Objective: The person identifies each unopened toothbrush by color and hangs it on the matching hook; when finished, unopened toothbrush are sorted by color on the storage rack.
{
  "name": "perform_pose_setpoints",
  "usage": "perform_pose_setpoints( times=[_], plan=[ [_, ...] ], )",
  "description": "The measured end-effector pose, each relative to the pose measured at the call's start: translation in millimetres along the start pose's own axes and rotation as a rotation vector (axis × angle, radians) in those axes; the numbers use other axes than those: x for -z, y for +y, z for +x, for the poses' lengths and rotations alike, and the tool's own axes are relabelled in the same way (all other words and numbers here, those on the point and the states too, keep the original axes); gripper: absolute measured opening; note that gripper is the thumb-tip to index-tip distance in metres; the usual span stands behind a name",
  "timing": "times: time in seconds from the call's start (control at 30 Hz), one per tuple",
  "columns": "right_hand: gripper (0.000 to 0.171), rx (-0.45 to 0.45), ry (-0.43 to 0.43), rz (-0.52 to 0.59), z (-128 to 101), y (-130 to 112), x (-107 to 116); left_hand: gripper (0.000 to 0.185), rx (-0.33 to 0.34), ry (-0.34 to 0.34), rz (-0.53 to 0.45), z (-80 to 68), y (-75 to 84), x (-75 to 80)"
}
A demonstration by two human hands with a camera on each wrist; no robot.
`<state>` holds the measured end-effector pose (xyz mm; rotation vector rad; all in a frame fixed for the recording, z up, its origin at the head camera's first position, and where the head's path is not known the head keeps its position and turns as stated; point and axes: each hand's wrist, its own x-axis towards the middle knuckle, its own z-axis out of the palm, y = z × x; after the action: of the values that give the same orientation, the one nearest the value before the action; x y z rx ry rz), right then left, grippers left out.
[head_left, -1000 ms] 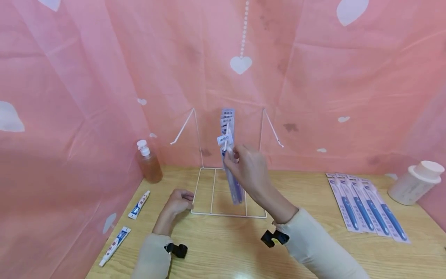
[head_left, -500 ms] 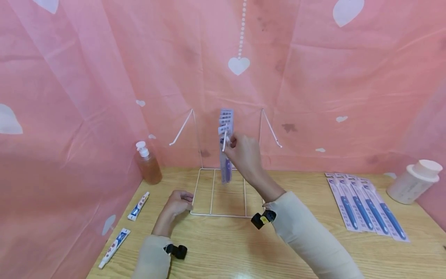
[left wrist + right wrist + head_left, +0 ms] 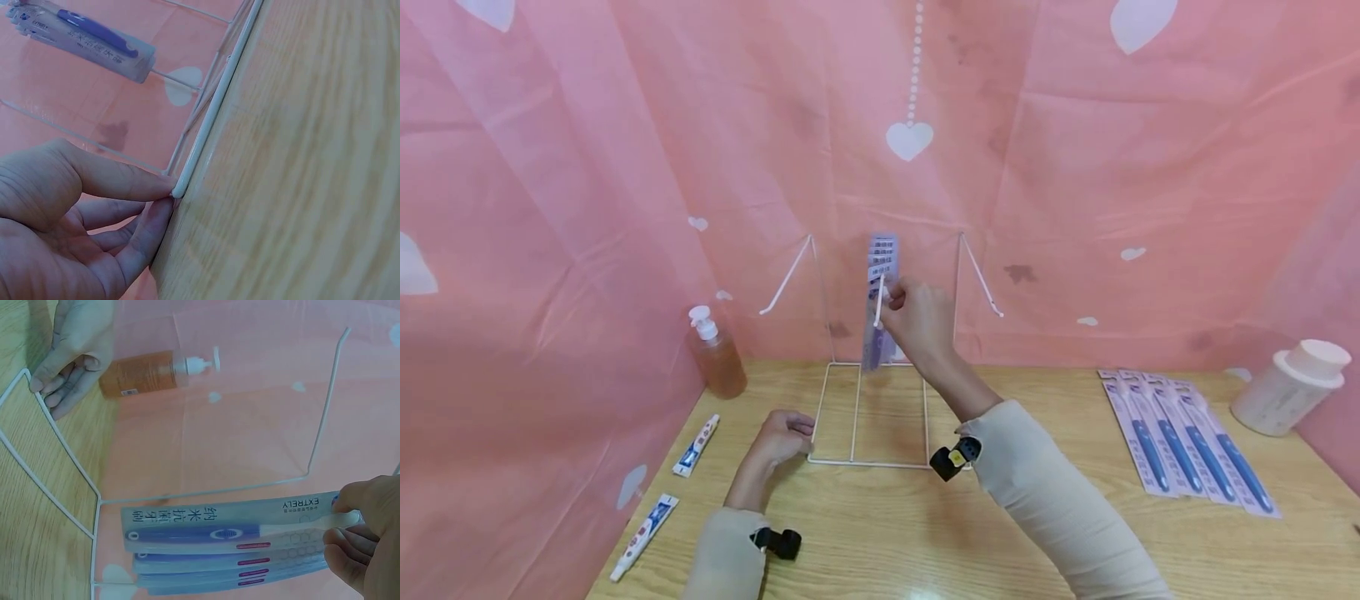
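A white wire display rack [image 3: 891, 465] with prongs stands on the wooden table. In the head view my left hand [image 3: 784, 437] is at its front left corner; the left wrist view shows thumb and fingers pinching the base wire [image 3: 203, 140]. Several packaged toothbrushes [image 3: 882, 247] hang one behind another on the middle prong [image 3: 878, 304]. My right hand [image 3: 921, 321] pinches the frontmost packaged toothbrush [image 3: 181, 535] near its upper end, close beside that prong. Its purple handle points down. Part of the pack is hidden behind my right fingers.
Several blue-handled packaged toothbrushes [image 3: 1187, 442] lie on the right, beside a white bottle [image 3: 1292, 387]. An amber pump bottle [image 3: 718, 358] stands back left. Two toothpaste tubes, an upper tube [image 3: 696, 446] and a lower tube [image 3: 644, 537], lie at the left. Pink cloth [image 3: 1075, 167] hangs behind.
My right hand has moved back and slightly left along the middle prong, bringing the front toothbrush pack close against the others. My left hand has stayed at the rack's corner.
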<state>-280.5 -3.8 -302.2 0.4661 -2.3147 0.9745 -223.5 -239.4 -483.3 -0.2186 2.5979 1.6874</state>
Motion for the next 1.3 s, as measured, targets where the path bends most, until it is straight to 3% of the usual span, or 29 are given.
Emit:
perform_pose_setpoints(
  times=[0.23, 0.5, 0.6, 0.73, 1.03, 1.3],
  plan=[
    [0.014, -0.005, -0.026, 0.006, -4, 1, -2, 0.037, -0.001, -0.001, 0.002, -2.6, -2.2, 3.5],
    [0.039, 0.011, -0.186, -0.077, -7, 28, 26, 0.037, 0.005, 0.002, -0.005, -4.5, -3.8, 6.2],
    [0.032, 0.034, -0.207, -0.134, -8, 54, 40, 0.038, 0.003, 0.009, -0.001, -5.7, -3.0, 9.1],
    [0.022, 0.002, -0.289, -0.230, -12, 104, 61, 0.038, -0.014, 0.010, -0.013, -6.5, -2.2, 10.5],
    [0.028, -0.206, -0.440, -0.497, -33, 218, 113, 0.039, -0.004, 0.007, -0.022, -9.6, -3.8, 13.9],
    [0.038, -0.275, -0.427, -0.517, -62, 285, 136, 0.038, -0.001, 0.009, -0.015, -11.7, -5.8, 15.7]
  ],
)
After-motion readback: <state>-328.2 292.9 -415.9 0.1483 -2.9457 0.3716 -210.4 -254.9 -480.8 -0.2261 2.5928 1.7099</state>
